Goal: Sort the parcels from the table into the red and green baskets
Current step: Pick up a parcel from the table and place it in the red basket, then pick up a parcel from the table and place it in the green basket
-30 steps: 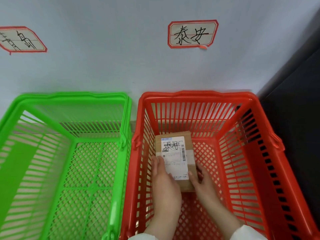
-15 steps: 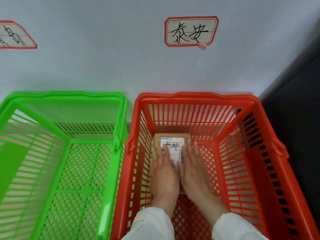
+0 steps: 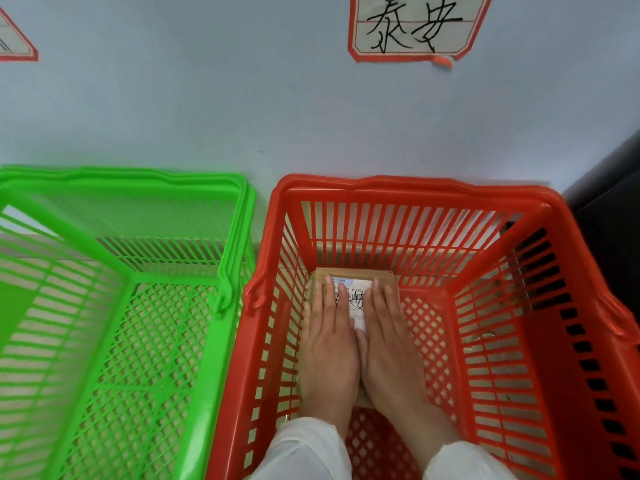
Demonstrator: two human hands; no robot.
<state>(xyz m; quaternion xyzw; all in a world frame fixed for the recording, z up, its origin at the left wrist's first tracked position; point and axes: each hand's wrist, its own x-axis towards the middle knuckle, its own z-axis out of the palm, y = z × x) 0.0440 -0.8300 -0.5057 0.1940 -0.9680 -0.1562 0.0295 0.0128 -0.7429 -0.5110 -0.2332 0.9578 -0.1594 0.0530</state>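
A small brown cardboard parcel (image 3: pixel 354 274) with a white shipping label lies flat on the floor of the red basket (image 3: pixel 415 187), against its far wall. My left hand (image 3: pixel 329 348) and my right hand (image 3: pixel 391 348) rest palm-down side by side on top of the parcel, fingers stretched out flat, covering most of it. Neither hand curls around its edges. The green basket (image 3: pixel 138 177) stands directly left of the red one and holds nothing.
Both baskets stand against a pale wall. A red-bordered paper sign (image 3: pixel 415 26) with handwritten characters hangs above the red basket, and another sign (image 3: pixel 14 46) is partly visible at the far left. A dark surface (image 3: pixel 616 220) borders the red basket's right side.
The parcel went from being gripped by its sides above the basket floor to lying flat at the far end. Both hands shifted onto its top and flattened, and the view dipped closer.
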